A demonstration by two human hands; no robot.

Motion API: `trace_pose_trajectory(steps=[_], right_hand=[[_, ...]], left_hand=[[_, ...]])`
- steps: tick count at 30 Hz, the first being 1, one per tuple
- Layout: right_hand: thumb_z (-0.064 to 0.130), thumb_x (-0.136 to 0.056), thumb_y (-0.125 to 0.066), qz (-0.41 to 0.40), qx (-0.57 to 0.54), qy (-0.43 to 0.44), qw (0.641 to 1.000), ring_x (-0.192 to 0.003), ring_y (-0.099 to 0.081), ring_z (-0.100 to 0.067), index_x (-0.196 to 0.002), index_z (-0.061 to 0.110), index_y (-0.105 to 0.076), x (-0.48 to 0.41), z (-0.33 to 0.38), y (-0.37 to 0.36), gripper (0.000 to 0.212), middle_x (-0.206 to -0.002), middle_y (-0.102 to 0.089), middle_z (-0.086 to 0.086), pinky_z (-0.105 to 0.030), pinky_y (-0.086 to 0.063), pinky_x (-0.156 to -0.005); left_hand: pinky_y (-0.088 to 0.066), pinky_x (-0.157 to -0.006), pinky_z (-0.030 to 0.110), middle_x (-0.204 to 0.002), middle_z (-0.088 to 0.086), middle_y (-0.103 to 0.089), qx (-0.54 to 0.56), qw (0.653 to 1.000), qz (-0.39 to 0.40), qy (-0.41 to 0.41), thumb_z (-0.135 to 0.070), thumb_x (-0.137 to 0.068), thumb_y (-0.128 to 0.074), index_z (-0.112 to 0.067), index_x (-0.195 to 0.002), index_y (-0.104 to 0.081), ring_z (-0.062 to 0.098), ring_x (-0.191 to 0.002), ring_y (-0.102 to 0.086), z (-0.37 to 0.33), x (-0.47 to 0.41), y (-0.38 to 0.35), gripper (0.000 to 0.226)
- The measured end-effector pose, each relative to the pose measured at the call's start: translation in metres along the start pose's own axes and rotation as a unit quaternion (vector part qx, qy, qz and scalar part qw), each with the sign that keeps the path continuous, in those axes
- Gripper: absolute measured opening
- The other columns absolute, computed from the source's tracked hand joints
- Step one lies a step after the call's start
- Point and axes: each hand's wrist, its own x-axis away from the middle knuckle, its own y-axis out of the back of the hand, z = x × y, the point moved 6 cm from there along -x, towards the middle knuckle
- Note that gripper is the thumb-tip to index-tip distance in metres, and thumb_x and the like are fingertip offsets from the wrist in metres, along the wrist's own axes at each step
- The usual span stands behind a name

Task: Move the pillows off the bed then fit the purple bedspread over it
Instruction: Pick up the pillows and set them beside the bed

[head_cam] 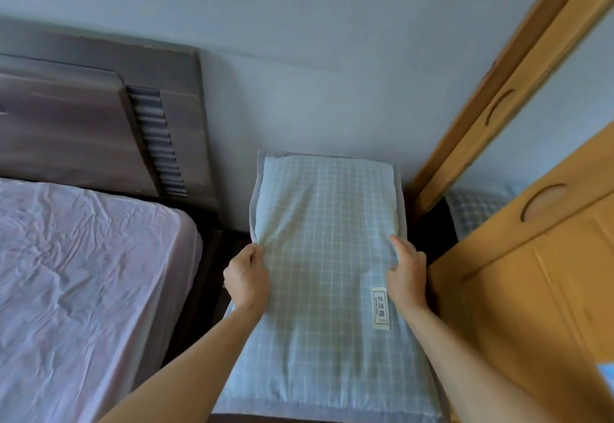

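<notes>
the left hand [247, 278] and right hand [407, 278] reach forward, fingers [256, 251] clamped on the side edges of the blue checked pillow [325, 216], which lies off the bed [83, 273], between it and the wooden wardrobe [538, 289].

place: home bedroom | shown by: bed [83, 289] with wrinkled pink sheet, dark wooden headboard [99, 123], checked pillow [325, 256], wooden wardrobe [531, 289] against plain wall [299, 40]

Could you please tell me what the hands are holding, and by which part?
The blue checked pillow: the left hand pinches its left edge, the right hand its right edge.
</notes>
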Motion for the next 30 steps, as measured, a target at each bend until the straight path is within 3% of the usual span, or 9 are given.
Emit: trace_pose_trajectory(steps=[3, 7, 9, 11, 13, 17, 23, 27, 30], right_hand=[[-0.017, -0.081, -0.044, 0.000, 0.009, 0.001, 1.000, -0.103, -0.045, -0.034, -0.131, 0.003, -0.051, -0.028, -0.025, -0.001, 0.054, -0.134, -0.051, -0.015, -0.026, -0.032, -0.091], [-0.014, -0.084, -0.041, 0.018, 0.034, -0.008, 0.999, -0.106, -0.043, -0.034, -0.131, 0.003, -0.050, -0.056, -0.053, -0.005, 0.051, -0.136, -0.048, -0.013, -0.034, -0.036, -0.094], [-0.003, -0.091, -0.040, 0.075, 0.060, -0.030, 0.995, -0.109, -0.044, -0.036, -0.125, 0.003, -0.050, -0.067, -0.072, -0.021, 0.035, -0.133, -0.048, -0.013, -0.037, -0.036, -0.091], [0.015, -0.097, -0.040, 0.152, 0.083, -0.062, 0.983, -0.112, -0.045, -0.040, -0.115, 0.006, -0.047, -0.069, -0.083, -0.041, 0.022, -0.128, -0.047, -0.017, -0.039, -0.035, -0.087], [0.034, -0.099, -0.036, 0.241, 0.134, -0.083, 0.958, -0.128, -0.034, -0.040, -0.137, 0.010, -0.032, -0.062, -0.093, -0.063, 0.045, -0.146, -0.031, -0.014, -0.045, -0.034, -0.100], [0.046, -0.099, -0.027, 0.283, 0.206, -0.101, 0.931, -0.141, -0.010, -0.038, -0.150, 0.022, -0.003, -0.055, -0.097, -0.079, 0.061, -0.158, 0.001, -0.007, -0.051, -0.020, -0.112], [0.031, -0.101, -0.029, 0.208, 0.252, -0.036, 0.945, -0.143, -0.008, -0.035, -0.149, 0.016, -0.017, -0.048, -0.056, -0.081, 0.052, -0.157, -0.009, -0.013, -0.054, -0.011, -0.113], [0.020, -0.091, -0.043, 0.154, 0.187, 0.135, 0.961, -0.122, -0.045, -0.046, -0.127, 0.002, -0.054, -0.024, 0.026, -0.119, 0.042, -0.136, -0.047, -0.026, -0.064, -0.033, -0.095], [0.028, -0.086, -0.034, 0.185, 0.146, 0.224, 0.946, -0.114, -0.052, -0.045, -0.117, 0.001, -0.062, 0.014, 0.093, -0.157, 0.050, -0.126, -0.055, -0.027, -0.064, -0.040, -0.086]], left_hand=[[-0.049, -0.061, 0.036, -0.072, 0.015, -0.065, 0.013, 1.000, 0.002, 0.004, -0.021, -0.094, -0.046, -0.003, -0.076, -0.062, 0.017, -0.061, -0.052, -0.005, -0.002, -0.035, 0.030], [-0.046, -0.057, 0.035, -0.065, 0.009, -0.059, 0.008, 0.999, 0.027, 0.031, -0.022, -0.095, -0.046, -0.006, -0.076, -0.062, 0.015, -0.057, -0.046, 0.001, -0.014, -0.075, 0.029], [-0.043, -0.061, 0.032, -0.083, 0.001, -0.062, -0.036, 0.992, 0.113, 0.033, -0.023, -0.097, -0.044, -0.021, -0.088, -0.065, 0.015, -0.066, -0.050, 0.006, -0.018, -0.097, 0.022], [-0.046, -0.075, 0.031, -0.119, 0.000, -0.054, -0.093, 0.965, 0.239, 0.048, -0.026, -0.097, -0.044, -0.029, -0.128, -0.049, 0.017, -0.092, -0.054, 0.020, -0.015, -0.117, 0.032], [-0.045, -0.095, 0.037, -0.145, -0.003, -0.032, -0.126, 0.944, 0.301, 0.045, -0.026, -0.094, -0.048, -0.033, -0.146, -0.018, 0.023, -0.119, -0.046, 0.032, -0.012, -0.130, 0.061], [-0.030, -0.112, 0.048, -0.157, -0.007, -0.005, -0.135, 0.936, 0.323, 0.034, -0.024, -0.094, -0.050, -0.031, -0.149, -0.003, 0.026, -0.139, -0.024, 0.034, -0.015, -0.134, 0.072], [-0.041, -0.101, 0.033, -0.149, -0.002, -0.031, -0.093, 0.943, 0.319, 0.021, -0.017, -0.096, -0.047, -0.029, -0.148, -0.018, 0.021, -0.129, -0.042, 0.024, -0.017, -0.095, 0.061], [-0.032, -0.112, 0.036, -0.153, -0.001, -0.029, -0.145, 0.956, 0.253, 0.026, -0.023, -0.098, -0.045, -0.025, -0.149, -0.018, 0.020, -0.138, -0.031, 0.060, -0.034, -0.029, 0.057], [-0.029, -0.112, 0.033, -0.152, -0.002, -0.030, -0.185, 0.961, 0.199, 0.057, -0.028, -0.099, -0.041, -0.026, -0.150, -0.018, 0.020, -0.138, -0.031, 0.098, -0.049, 0.042, 0.055]])
